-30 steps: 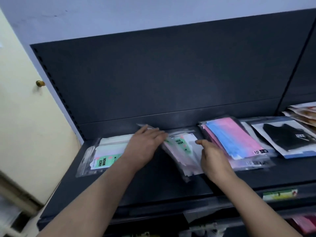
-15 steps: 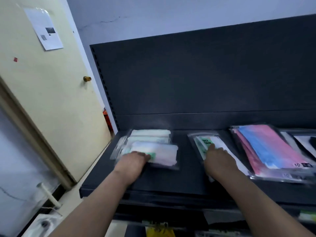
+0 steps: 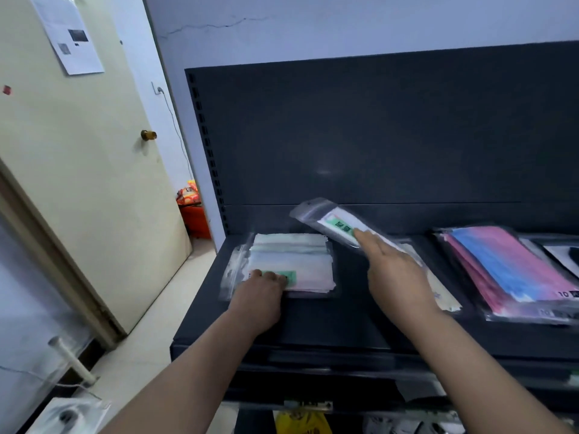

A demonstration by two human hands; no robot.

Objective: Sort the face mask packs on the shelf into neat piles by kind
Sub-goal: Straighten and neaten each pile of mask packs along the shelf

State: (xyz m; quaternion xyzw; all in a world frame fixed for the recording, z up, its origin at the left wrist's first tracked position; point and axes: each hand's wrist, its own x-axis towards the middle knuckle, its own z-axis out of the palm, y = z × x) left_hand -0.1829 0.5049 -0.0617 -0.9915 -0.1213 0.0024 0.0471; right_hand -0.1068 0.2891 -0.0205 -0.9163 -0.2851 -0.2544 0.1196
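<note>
While held up above the middle of the dark shelf (image 3: 313, 327), tilts with the far end high toward the back edge: one clear mask pack (image 3: 329, 220), with white masks inside and a green label with black letters, too blurred to read. Is gripped at the near end by the right hand (image 3: 398, 277), with fingers long and close together on top and the thumb hidden below.

Close to the left edge of the shelf, in the left pile (image 3: 297, 258): packs of the same kind, clear bags with pale white and light green masks, one green label on the front left corner of the top bag. Sits square to the front edge, with some loose bag edges sticking out on the left side. Is touched on this label by the left hand (image 3: 260, 296), fingers bent, tips on the top bag; cannot tell if gripping or only pressing, thumb not in sight.

Under the right hand, flat on the shelf: a pale pack (image 3: 445, 299), mostly covered. Toward the right edge: the pink and blue pile (image 3: 507, 270), clear bags with pink and blue bands, "10" printed on the near right corner, near edges fanned out a little. At the right edge itself, cut by the frame: a white pack (image 3: 560, 255) with a black shape on it, just beside the pink and blue pile.

Past the left edge of the shelf: a cream door (image 3: 78, 183).
</note>
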